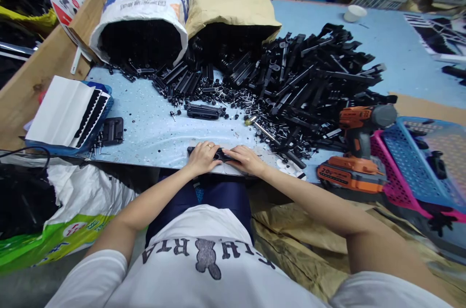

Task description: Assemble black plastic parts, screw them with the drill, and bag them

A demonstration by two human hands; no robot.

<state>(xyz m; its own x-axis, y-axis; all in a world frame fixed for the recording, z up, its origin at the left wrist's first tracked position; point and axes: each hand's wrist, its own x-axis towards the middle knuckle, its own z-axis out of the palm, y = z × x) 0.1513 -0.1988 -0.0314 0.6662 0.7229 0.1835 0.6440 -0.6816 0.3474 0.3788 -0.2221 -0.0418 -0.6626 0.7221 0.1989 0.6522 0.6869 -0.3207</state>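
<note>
My left hand [202, 157] and my right hand [244, 159] rest side by side at the near edge of the light blue table [153, 128]. Both are closed over a long black plastic part [220, 154] that lies flat between them; its middle shows between my fingers. A ring sits on my left hand. A second assembled black part [202, 111] lies a little farther in. A big heap of black plastic parts [306, 79] spreads over the table to the right of my hands.
Two open sacks, a white one [145, 11] and a tan one [233, 2], spill black parts at the back. An orange cordless drill [355, 150] stands at the right, beside pink and blue baskets [415, 162]. A blue tray with foam strips [69, 113] sits left.
</note>
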